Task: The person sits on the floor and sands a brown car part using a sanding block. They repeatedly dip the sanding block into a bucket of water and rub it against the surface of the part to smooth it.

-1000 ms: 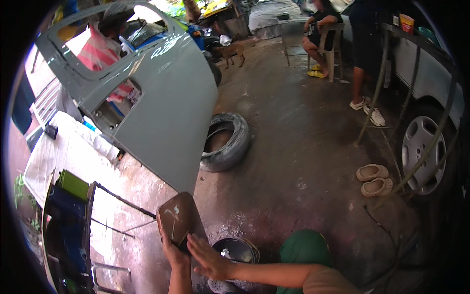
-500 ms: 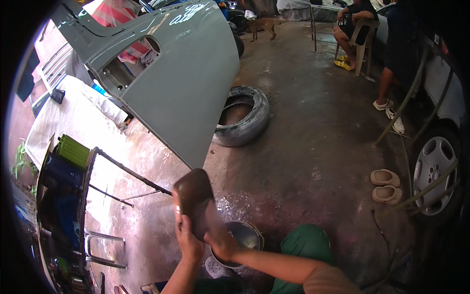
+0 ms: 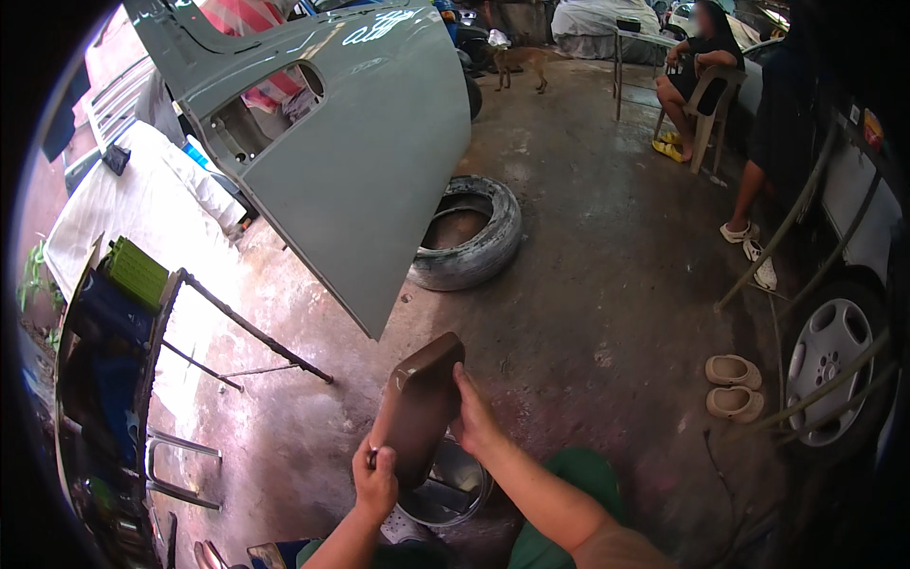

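Observation:
Over the floor in front of me I hold up a glossy brown piece, boxy with rounded corners; its exact kind I cannot make out. My left hand grips its lower left corner, the thumb bent against the face. At its right edge is my right hand, thumb along the side and the other fingers mostly hidden. Below the piece stands a bucket, partly covered by it, with water-like shine inside. Just beyond the piece hangs the lower tip of a large grey vehicle panel with an oval-ended opening.
A worn tyre lies behind the panel. At left stands a dark metal frame bearing a green basket. Beige clogs lie near a car wheel at right. Farther back are a seated person, another standing person and a dog.
The brown piece has moved right and tilted, with my left hand still on it. My right hand has gone from its lower edge up to its right side. The view has shifted slightly.

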### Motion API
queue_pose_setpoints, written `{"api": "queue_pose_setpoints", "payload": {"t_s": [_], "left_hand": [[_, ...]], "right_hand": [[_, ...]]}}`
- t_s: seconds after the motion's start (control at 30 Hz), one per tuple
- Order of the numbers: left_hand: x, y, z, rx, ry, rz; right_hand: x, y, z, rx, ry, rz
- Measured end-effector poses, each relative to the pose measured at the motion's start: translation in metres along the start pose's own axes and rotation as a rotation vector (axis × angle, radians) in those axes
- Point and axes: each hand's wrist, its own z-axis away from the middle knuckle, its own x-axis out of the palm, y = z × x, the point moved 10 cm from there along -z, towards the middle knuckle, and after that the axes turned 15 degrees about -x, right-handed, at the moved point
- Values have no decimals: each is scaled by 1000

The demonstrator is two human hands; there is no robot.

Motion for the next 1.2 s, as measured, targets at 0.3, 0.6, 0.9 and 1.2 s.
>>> {"api": "queue_pose_setpoints", "payload": {"t_s": [0.3,0.6,0.9,1.2], "left_hand": [[-2,-79,-38,-365,-121,-329],[29,-427,20,-393,-742,-1083],[86,-386,6,-545,-734,-1344],[68,-164,-125,-267,-420,-1588]], "right_hand": [[-34,-89,-32,-444,20,229],[-45,-97,-26,-713,51,1071],[-52,-113,-37,-646,27,1035],[-90,-96,-60,-667,193,1286]]}}
